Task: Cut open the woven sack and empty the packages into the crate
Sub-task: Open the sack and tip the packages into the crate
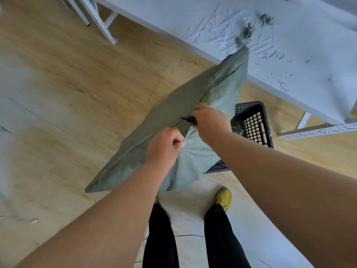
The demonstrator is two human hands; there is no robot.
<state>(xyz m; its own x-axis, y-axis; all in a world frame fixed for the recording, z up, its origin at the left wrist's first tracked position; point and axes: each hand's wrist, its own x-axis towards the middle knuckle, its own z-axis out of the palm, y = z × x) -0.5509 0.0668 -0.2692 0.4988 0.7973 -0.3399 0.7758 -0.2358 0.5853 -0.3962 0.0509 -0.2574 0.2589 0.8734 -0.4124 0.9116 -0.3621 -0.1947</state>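
I see L hand [164,144] pinching green woven sack [173,120] fabric just below its seam; R hand [209,121] grips black cutter [188,119] at seam. Crate [255,122] behind sack.

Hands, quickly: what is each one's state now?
Left hand: fingers pinch the woven sack.
Right hand: grips a small black cutting tool at the sack's seam.
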